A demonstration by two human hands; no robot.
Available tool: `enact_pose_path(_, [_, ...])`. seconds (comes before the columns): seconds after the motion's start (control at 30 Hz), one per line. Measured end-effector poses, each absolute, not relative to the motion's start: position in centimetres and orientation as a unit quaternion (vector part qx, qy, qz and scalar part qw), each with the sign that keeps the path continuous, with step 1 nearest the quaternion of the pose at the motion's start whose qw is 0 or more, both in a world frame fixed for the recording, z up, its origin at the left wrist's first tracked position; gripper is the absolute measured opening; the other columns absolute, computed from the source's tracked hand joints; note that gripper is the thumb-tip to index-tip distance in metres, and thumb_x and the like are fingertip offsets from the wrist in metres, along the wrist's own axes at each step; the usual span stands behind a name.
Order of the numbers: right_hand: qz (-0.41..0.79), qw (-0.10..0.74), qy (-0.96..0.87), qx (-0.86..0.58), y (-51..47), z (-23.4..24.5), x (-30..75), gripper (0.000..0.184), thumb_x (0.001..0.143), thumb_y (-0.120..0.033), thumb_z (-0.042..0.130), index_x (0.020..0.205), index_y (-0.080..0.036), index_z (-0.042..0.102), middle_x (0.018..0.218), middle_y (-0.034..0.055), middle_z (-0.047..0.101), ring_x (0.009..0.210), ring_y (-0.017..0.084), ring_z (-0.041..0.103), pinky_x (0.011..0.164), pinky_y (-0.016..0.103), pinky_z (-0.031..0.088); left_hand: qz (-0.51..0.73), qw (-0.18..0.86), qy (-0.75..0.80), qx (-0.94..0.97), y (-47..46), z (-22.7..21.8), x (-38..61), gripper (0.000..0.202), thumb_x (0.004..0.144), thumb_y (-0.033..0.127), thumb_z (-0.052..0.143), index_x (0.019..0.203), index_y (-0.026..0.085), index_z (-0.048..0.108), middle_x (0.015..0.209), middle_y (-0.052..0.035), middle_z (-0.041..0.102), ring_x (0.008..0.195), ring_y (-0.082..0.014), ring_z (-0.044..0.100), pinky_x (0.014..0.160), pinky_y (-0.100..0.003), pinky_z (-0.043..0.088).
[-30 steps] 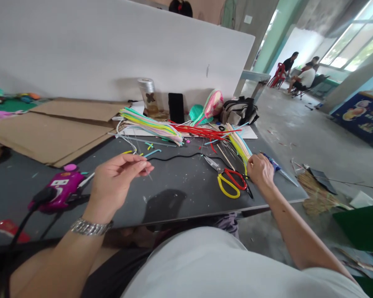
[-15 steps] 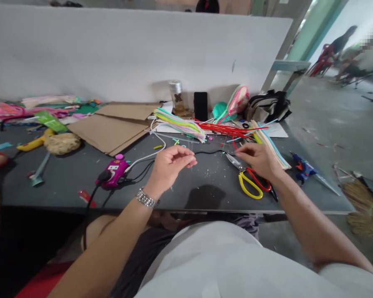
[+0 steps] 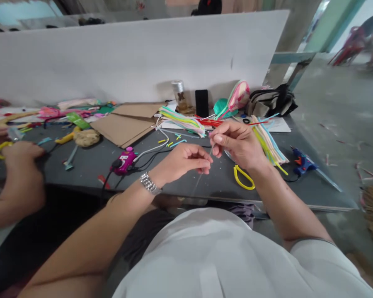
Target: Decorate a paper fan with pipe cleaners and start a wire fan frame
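My left hand (image 3: 183, 160), a metal watch on its wrist, pinches a thin pale wire (image 3: 202, 176) that hangs down over the dark tabletop. My right hand (image 3: 236, 140) meets it above, its fingertips shut on the wire's upper part. Just below my right hand lie yellow-handled scissors (image 3: 244, 178), their blades hidden by that hand. A bundle of pale pipe cleaners (image 3: 269, 145) lies to its right. A blue glue gun (image 3: 303, 161) rests farther right.
A co-worker's hands (image 3: 21, 165) work at the table's left end. Multicoloured strips (image 3: 182, 122), cardboard sheets (image 3: 127, 128), a magenta power socket (image 3: 124, 161), a jar (image 3: 178, 93), a phone (image 3: 202, 103) and a black bag (image 3: 272, 101) stand about. The table's front edge (image 3: 298, 203) runs below my hands.
My right hand has moved up and left from the scissors and now pinches the wire near my left hand. The view has turned left, bringing a co-worker's hands into sight.
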State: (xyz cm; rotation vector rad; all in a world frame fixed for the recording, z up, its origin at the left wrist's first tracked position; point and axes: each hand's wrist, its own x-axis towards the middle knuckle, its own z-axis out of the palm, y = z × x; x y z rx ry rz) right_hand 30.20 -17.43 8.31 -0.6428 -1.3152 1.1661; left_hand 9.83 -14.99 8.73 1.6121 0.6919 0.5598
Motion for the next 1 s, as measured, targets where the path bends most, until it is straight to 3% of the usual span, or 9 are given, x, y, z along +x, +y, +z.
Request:
enact_pose_path(0.27, [0.404,0.688,-0.499,-0.338,-16.7,6.3,29.3,0.037,0.077,-0.046,0.09,0.073,-0.021,0.063,0.071,-0.0025,0.072,0.054,0.011,0.065,0.049,0.022,0.05,0.303,0.581,0.328,0.681,-13.6,7.4,9.6,0.015,0.08,0.03,0.078,0.084,0.016,0.074,0.069,-0.0032,0.071,0.062,-0.0142,0.064,0.063,-0.028,0.052])
enact_pose_path(0.5, [0.363,0.722,-0.438,-0.393,-15.7,3.0,26.2,0.038,0.077,-0.04,0.088,0.098,-0.023,0.061,0.071,-0.0058,0.071,0.055,0.011,0.067,0.053,0.023,0.052,0.325,0.644,0.371,0.585,-14.0,3.0,7.7,0.023,0.077,0.036,0.08,0.079,0.015,0.07,0.064,0.0002,0.064,0.055,-0.0105,0.054,0.054,-0.024,0.041])
enact_pose_path(0.7, [0.357,0.729,-0.428,-0.398,-15.0,1.1,23.5,0.03,0.08,-0.04,0.084,0.095,-0.022,0.065,0.074,-0.0048,0.071,0.057,0.01,0.066,0.056,0.023,0.054,0.342,0.654,0.388,0.552,-13.4,1.8,6.3,0.028,0.074,0.039,0.082,0.08,0.015,0.071,0.066,0.0004,0.063,0.056,-0.0102,0.053,0.053,-0.023,0.039])
enact_pose_path(0.83, [0.382,0.732,-0.406,-0.392,-14.9,0.6,22.0,0.033,0.078,-0.045,0.083,0.091,-0.022,0.063,0.072,-0.0044,0.071,0.053,0.01,0.063,0.054,0.023,0.053,0.362,0.606,0.442,0.554,-13.1,1.5,5.6,0.034,0.071,0.043,0.082,0.087,0.014,0.073,0.068,0.0,0.064,0.058,-0.0111,0.055,0.053,-0.022,0.04])
enact_pose_path(1.0, [0.435,0.709,-0.397,-0.389,-14.8,0.2,20.8,0.038,0.076,-0.048,0.085,0.083,-0.022,0.058,0.072,-0.0039,0.071,0.05,0.008,0.059,0.052,0.023,0.052,0.372,0.452,0.509,0.632,-13.0,1.0,4.0,0.033,0.075,0.045,0.076,0.092,0.017,0.074,0.074,-0.0017,0.07,0.062,-0.0147,0.061,0.059,-0.026,0.049])
